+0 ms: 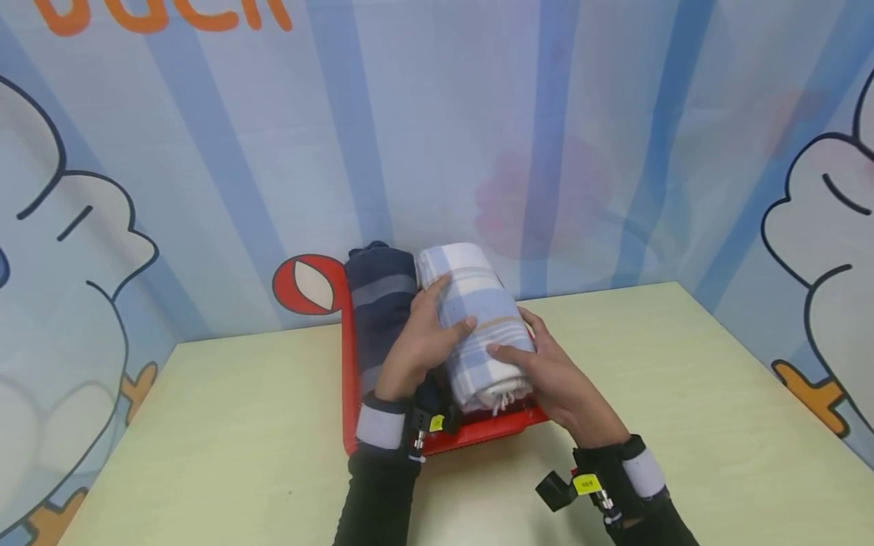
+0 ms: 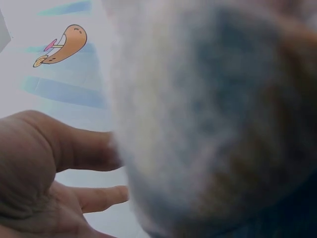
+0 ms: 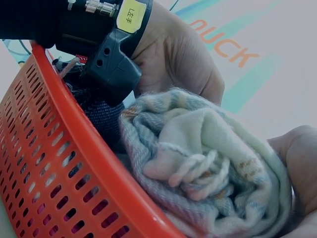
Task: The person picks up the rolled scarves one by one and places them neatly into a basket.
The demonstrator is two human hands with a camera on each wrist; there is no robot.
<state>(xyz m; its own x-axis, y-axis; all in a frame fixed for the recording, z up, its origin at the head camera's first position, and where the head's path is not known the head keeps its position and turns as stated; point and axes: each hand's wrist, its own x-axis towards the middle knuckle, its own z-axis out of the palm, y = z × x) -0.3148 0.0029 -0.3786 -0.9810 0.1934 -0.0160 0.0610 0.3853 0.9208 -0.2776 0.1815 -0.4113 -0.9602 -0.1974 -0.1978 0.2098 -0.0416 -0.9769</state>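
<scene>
A rolled scarf (image 1: 481, 322) in white and light-blue plaid lies tilted at the right side of a red basket (image 1: 471, 437). My left hand (image 1: 425, 337) holds its left side, thumb on top. On its right side, my right hand (image 1: 563, 375) grips the near part, thumb over the top and fingers down the far side. In the right wrist view the coiled end of the scarf (image 3: 198, 144) shows knotted white fringe, close to the perforated basket wall (image 3: 64, 163). The left wrist view has the scarf (image 2: 198, 124) large and blurred beside my left hand (image 2: 54, 168).
A dark navy roll with grey stripes (image 1: 382, 303) fills the basket's left side. The basket stands on a pale wooden table (image 1: 259, 425), near its back edge. Behind rises a blue-striped cartoon backdrop (image 1: 444, 136). Darker cloth lies under the plaid roll.
</scene>
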